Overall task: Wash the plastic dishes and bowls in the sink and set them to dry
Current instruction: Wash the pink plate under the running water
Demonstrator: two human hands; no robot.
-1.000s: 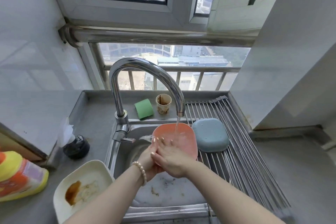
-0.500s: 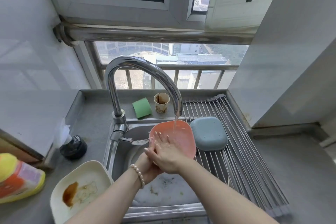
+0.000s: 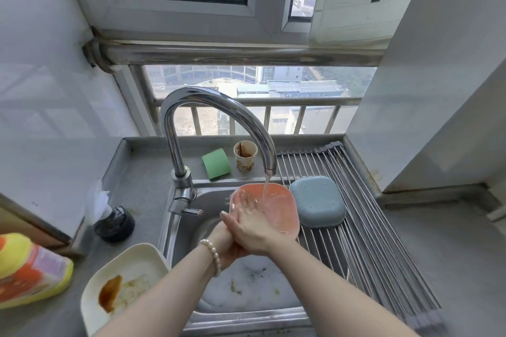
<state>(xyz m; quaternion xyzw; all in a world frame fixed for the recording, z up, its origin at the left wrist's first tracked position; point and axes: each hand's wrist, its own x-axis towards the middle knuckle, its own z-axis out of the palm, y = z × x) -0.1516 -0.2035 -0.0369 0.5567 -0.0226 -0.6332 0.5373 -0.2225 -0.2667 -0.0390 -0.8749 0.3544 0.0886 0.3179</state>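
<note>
A pink plastic bowl point(image 3: 279, 208) is tilted over the sink point(image 3: 246, 319), and water from the faucet point(image 3: 219, 101) runs into it. My left hand point(image 3: 223, 243), with a pearl bracelet at the wrist, holds the bowl from below and is mostly hidden behind the right hand. My right hand point(image 3: 254, 230) lies inside the bowl with its fingers spread and blurred. A blue bowl point(image 3: 317, 201) sits upside down on the roll-up drying rack point(image 3: 369, 254). A white dish point(image 3: 128, 282) with a brown stain rests on the counter's left. Another dirty white dish point(image 3: 252, 287) lies in the sink.
A green sponge point(image 3: 216, 163) and a stained paper cup point(image 3: 245, 154) stand behind the sink. A yellow-orange detergent bottle point(image 3: 30, 273) lies at the far left, with a black container point(image 3: 113, 223) near it. Walls close in on both sides.
My right hand has slid over the inside of the pink bowl, fingers now blurred under the water. The bowl stays under the faucet in my left hand.
</note>
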